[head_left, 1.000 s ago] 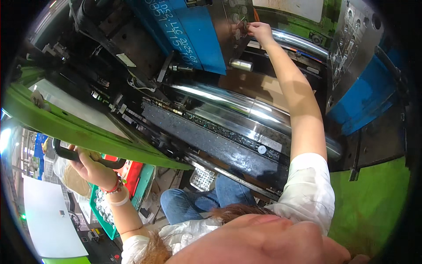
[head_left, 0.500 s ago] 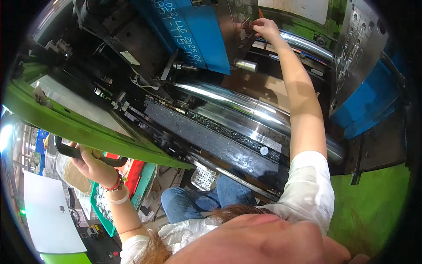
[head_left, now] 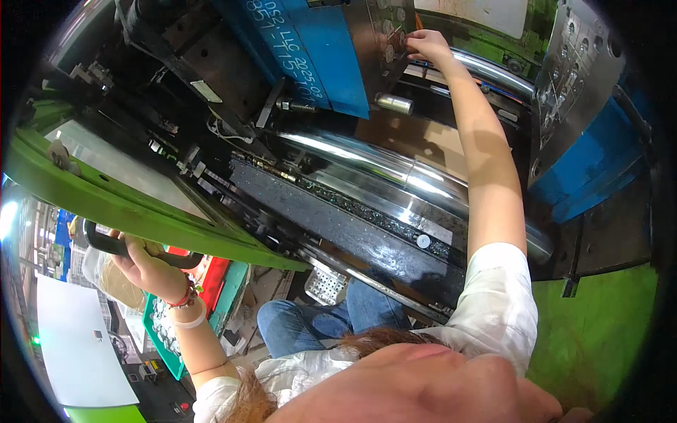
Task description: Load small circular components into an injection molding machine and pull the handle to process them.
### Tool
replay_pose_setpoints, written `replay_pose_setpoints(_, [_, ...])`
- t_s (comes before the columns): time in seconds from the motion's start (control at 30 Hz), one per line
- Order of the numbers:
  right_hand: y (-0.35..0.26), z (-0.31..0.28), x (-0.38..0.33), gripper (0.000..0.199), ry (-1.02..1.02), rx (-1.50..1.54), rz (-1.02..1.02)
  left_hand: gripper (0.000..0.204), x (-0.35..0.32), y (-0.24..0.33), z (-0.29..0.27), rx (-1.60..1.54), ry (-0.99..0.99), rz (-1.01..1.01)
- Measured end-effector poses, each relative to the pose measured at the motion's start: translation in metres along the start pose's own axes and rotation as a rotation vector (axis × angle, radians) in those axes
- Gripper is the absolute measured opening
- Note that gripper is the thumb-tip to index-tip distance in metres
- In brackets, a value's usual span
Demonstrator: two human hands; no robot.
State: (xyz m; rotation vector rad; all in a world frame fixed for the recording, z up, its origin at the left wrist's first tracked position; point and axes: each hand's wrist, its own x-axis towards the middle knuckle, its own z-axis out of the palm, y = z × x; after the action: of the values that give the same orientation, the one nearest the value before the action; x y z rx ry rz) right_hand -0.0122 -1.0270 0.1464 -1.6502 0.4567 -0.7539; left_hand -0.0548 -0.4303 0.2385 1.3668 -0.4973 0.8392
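My left hand (head_left: 156, 273) is wrapped around a black handle (head_left: 106, 241) on a green machine door (head_left: 141, 211). At the far end of my stretched right arm, my right hand (head_left: 429, 48) has its fingertips pinched together against the face of a steel mould half (head_left: 372, 35). Several round discs (head_left: 388, 53) show on that face beside my fingers. What lies between the fingertips, if anything, is too small to make out. The mould half has a blue side plate (head_left: 324, 56). A steel guide pin (head_left: 394, 104) sticks out below it.
Facing it on the right stands another mould half (head_left: 575, 77) with blue plates. Polished tie bars (head_left: 352, 156) cross between them. A small white disc (head_left: 423, 241) sits on the dark machine ledge (head_left: 338, 220). At lower left is a green tray (head_left: 163, 338) of small pieces beside a red bin (head_left: 215, 275).
The view has shifted very slightly. My left hand keeps its hold on the handle, and my right fingers remain at the mould face.
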Motion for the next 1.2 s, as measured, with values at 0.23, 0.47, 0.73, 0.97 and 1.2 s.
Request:
replay_pose_setpoints(0.23, [0.008, -0.001, 0.007, 0.025, -0.001, -0.036, -0.042, 0.018, 0.000, -0.001, -0.003, -0.009, 0.026, -0.001])
replay_pose_setpoints(0.47, [0.018, 0.001, 0.004, 0.026, 0.072, -0.090, -0.200, 0.019, 0.001, -0.001, -0.002, 0.000, -0.003, 0.007])
replay_pose_setpoints(0.73, [0.002, 0.005, -0.009, 0.028, 0.073, -0.328, -0.243, 0.021, 0.000, 0.000, -0.004, 0.010, -0.019, 0.015])
replay_pose_setpoints(0.97, [0.001, -0.007, -0.010, 0.028, 0.018, 0.028, -0.009, 0.020, 0.001, -0.004, -0.008, -0.019, -0.052, 0.012])
replay_pose_setpoints(1.2, [-0.004, -0.024, -0.032, 0.027, -0.101, 0.438, -0.037, 0.022, 0.004, -0.011, -0.012, -0.053, -0.064, 0.028])
